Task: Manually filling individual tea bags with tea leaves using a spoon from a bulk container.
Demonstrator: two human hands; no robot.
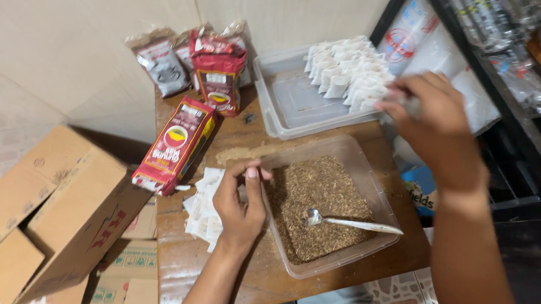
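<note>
My left hand (pixel 241 203) rests on the near-left rim of a clear plastic tub (pixel 372 181) filled with brown loose tea, fingers curled together; whether it pinches an empty sachet I cannot tell. A metal spoon (pixel 347 222) lies in the tea. Beside my left hand sits a pile of flat white empty sachets (pixel 201 209). My right hand (pixel 431 120) is raised at the back right, fingers pinched on a small white filled sachet, next to the rows of filled sachets (pixel 347 70) standing in a clear tray (pixel 285 103).
A red packet (pixel 175 144) lies on the wooden table (pixel 227 267); other red and grey packets (pixel 216 69) lean on the wall. Cardboard boxes (pixel 64 209) stand on the floor at left. A dark shelf with plastic bags (pixel 502 78) is at right.
</note>
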